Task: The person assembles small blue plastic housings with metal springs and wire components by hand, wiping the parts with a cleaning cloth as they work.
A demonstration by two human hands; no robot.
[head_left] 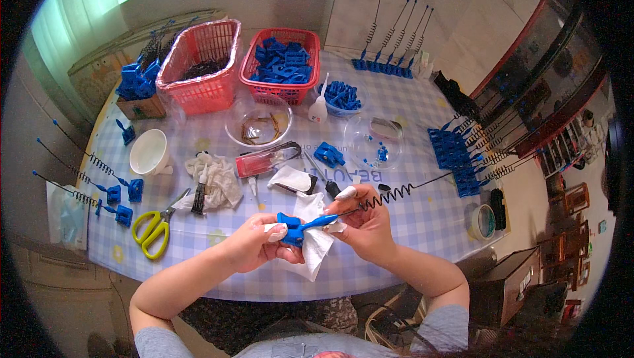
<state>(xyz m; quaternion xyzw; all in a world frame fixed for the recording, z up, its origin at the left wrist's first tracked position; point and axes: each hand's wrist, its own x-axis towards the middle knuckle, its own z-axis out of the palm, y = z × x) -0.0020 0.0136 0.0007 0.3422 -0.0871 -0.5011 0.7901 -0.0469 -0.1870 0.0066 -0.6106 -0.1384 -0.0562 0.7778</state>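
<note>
Holds blue base (pixel 291 232) in closed left hand (pixel 256 246) above checked tablecloth (pixel 360 272), presumably for steadiness; curls right hand (pixel 370 231) partly at coiled wire (pixel 396 194), beside white tissue (pixel 318 254), apparently for support, without clearly showing a grip

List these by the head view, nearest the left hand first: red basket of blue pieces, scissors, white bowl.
From the left hand:
1. Scissors, to its left.
2. White bowl, left and farther forward.
3. Red basket, roughly straight ahead, at the back.
</note>
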